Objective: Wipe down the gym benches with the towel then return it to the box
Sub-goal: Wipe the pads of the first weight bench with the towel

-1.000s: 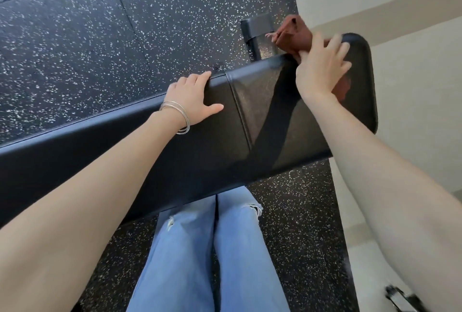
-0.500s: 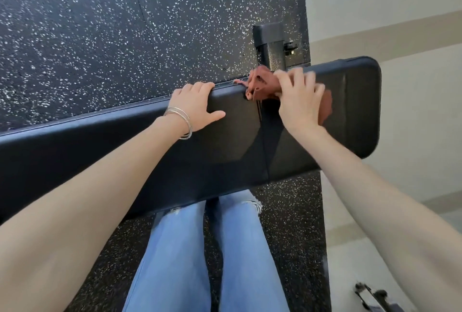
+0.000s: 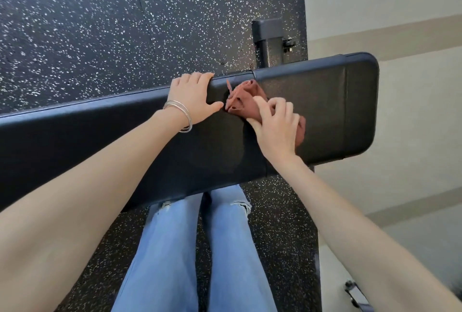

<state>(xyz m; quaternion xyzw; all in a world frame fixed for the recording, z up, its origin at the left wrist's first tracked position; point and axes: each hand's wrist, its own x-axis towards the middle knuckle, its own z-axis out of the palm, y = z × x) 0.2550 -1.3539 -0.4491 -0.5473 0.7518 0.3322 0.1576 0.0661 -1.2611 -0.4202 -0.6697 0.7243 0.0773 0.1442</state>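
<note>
A long black padded gym bench (image 3: 337, 112) runs across the view from the left edge to the right. A crumpled reddish-brown towel (image 3: 246, 100) lies on its top near the seam between the two pads. My right hand (image 3: 275, 127) presses on the towel and grips it, fingers curled into the cloth. My left hand (image 3: 195, 98), with thin silver bangles at the wrist, rests on the bench's far edge just left of the towel, fingers hooked over the rim. The box is out of view.
Black speckled rubber flooring (image 3: 112, 24) lies beyond and beneath the bench. A black metal post (image 3: 268, 42) of the frame rises behind the bench. A beige wall (image 3: 400, 12) stands to the right. My legs in blue jeans (image 3: 190, 249) are under the near edge.
My right hand has dragged the towel from the bench's far right corner leftward and toward me, stopping near the pad seam. The left hand has kept its hold on the far edge.
</note>
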